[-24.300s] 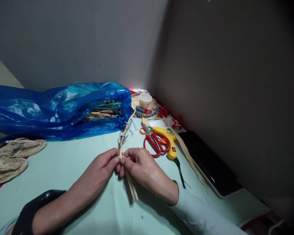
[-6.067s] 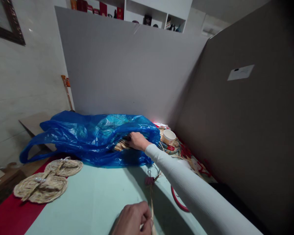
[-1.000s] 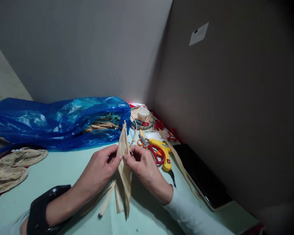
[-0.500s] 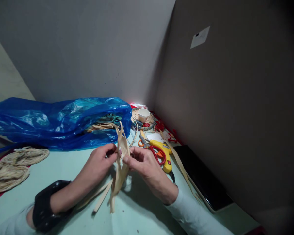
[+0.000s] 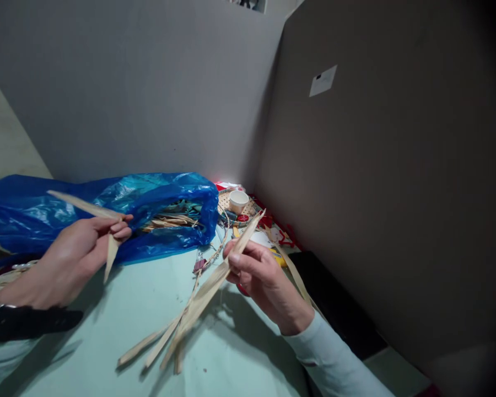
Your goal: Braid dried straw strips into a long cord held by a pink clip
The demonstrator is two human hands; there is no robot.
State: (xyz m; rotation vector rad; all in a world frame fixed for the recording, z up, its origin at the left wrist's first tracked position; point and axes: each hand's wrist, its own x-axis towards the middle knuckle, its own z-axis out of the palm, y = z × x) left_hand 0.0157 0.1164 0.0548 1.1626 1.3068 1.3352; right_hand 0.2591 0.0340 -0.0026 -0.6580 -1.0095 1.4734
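Note:
My left hand (image 5: 89, 242) is closed on a narrow dry husk strip (image 5: 82, 205), whose pale ends stick out above and below the fingers. It is held up in front of the blue plastic bag (image 5: 41, 204). Between thumb and fingers, my right hand (image 5: 258, 275) pinches a wider dry husk strip (image 5: 206, 289) that slants from upper right to lower left. Beneath it on the table lie several loose strips (image 5: 149, 343). A thin braided cord (image 5: 219, 249) with a small purplish clip (image 5: 199, 266) runs across the table between my hands.
More strips (image 5: 171, 221) show in the bag's mouth. A white cup (image 5: 238, 200) stands on a woven tray (image 5: 223, 202) at the back. A yellow glue gun (image 5: 278, 258) is mostly hidden behind my right hand. A black flat device (image 5: 334, 303) lies along the right wall.
My hands have moved apart. The left went far left with a narrow strip; the right keeps the wider one, now slanting. The clip and cord have come into view.

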